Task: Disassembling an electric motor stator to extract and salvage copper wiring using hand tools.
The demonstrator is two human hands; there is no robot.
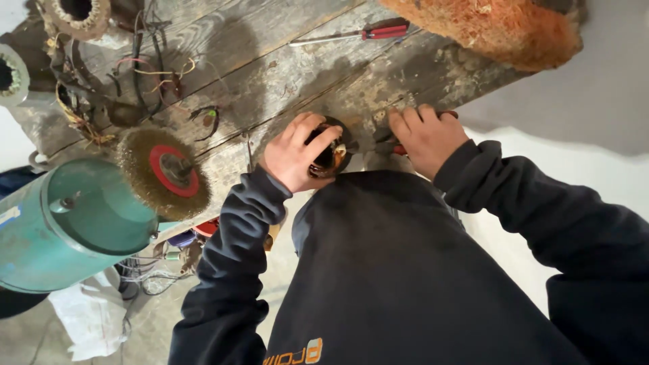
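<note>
While left hand (292,157) wraps fingers round small motor winding (330,154) at frame centre, right hand (426,137) clenches red-handled tool (395,149) beside it — slip likely gouges copper or knuckles; wire brush wheel (165,172) close left.

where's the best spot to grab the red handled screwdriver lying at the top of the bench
Probably by the red and black handle, the thickest part. The screwdriver lies flat on the wooden bench, handle to the right and thin metal shaft pointing left. Come from above, fingers across the handle. Nothing touches it, and both hands, the left hand and right hand, are busy lower down.
</note>
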